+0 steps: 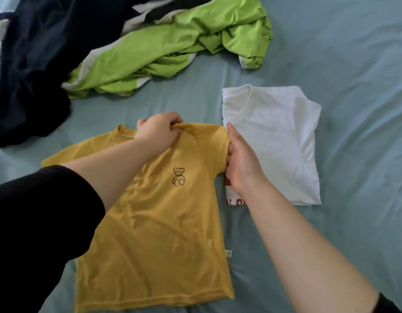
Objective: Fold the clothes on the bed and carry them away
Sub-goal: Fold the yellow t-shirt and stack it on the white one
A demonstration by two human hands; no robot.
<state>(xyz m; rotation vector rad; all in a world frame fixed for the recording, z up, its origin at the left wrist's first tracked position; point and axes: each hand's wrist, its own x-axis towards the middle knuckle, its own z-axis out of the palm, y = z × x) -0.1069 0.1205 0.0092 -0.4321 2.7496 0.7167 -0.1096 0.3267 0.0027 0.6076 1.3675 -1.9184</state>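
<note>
mustard-yellow knit T-shirt (154, 233): bear outline print (178, 177), lettering on it too small to read | white side tag (228, 253): illegible | folded white T-shirt (274, 141): red letters (237, 202), half hidden, unreadable

Matt ribbed cloth — yellow T-shirt (154, 233); smooth cotton bedsheet (353, 64)

Two hands: left hand (158, 129), right hand (240, 159). One bed (353, 64). At least five garments: one yellow tee (154, 233), one folded white tee (274, 136), one green top (173, 48), one navy piece (37, 64), one black-and-white striped piece (154, 10), mostly hidden.
</note>
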